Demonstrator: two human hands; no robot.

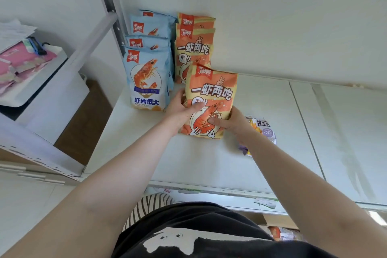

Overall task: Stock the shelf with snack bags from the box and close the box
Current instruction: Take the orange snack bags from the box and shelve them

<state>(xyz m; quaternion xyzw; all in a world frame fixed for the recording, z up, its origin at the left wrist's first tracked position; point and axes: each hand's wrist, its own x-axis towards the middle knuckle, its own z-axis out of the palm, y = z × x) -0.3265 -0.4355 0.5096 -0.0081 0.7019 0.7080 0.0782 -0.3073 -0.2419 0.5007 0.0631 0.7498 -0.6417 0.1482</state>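
A broad white shelf board (261,132) with a pale metal front edge fills most of the view, set against a plain white wall and carried at its left by a grey perforated metal upright (109,6). At the back left of the board stands a row of pale blue shrimp-chip bags (146,81), one behind another, each printed with an orange prawn. Just to their right stands a row of orange and yellow snack bags (193,48), likewise lined front to back.

In front of that second row, the person holds one more orange and yellow prawn snack bag (211,94) upright, its base resting on the shelf board. The left hand (182,111) wraps the bag's lower left side with the thumb across the front; the right hand (232,121) presses the lower right side, fingers on the printed plate. Both grips are closed on this bag.

Partly hidden behind the right forearm, a small purple and white snack packet (266,130) lies flat on the board.
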